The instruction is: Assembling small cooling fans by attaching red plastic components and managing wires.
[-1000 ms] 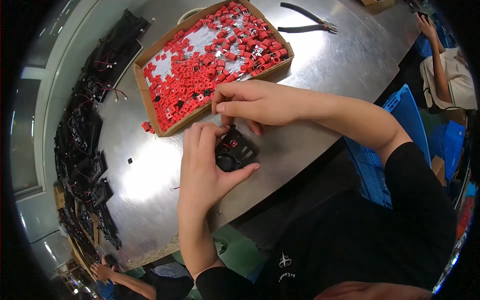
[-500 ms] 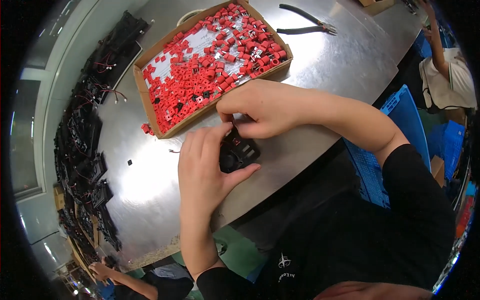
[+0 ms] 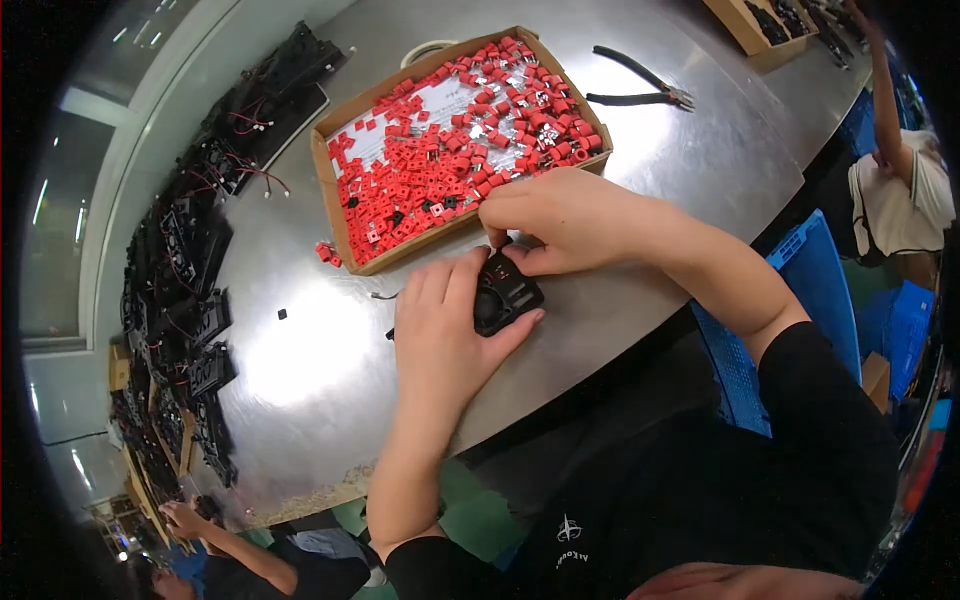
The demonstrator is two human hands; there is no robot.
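A black plastic housing [image 3: 508, 292] with a round speaker-like part and slots lies on the metal table, directly before me. Around its left side wraps my left hand [image 3: 435, 315], the thumb along the near edge and the fingers over the far edge. My right hand [image 3: 565, 222] is pinched closed at the housing's far end; whatever sits between its fingertips is hidden. Small red marks or parts show inside the housing near those fingertips. From beneath my left hand a short cable [image 3: 382, 296] sticks out.
Beyond my hands stands a cardboard box [image 3: 400, 256] of small red parts [image 3: 430, 170]. Black-handled pliers [image 3: 640, 85] lie at the far right. Black assemblies with wires [image 3: 205, 250] line the left edge. A blue crate [image 3: 735, 365] stands right. Other people work at both sides.
The whole view has shifted, so the table and box appear farther right. Both hands stay on the black housing, with more of its top now showing near the right fingertips.
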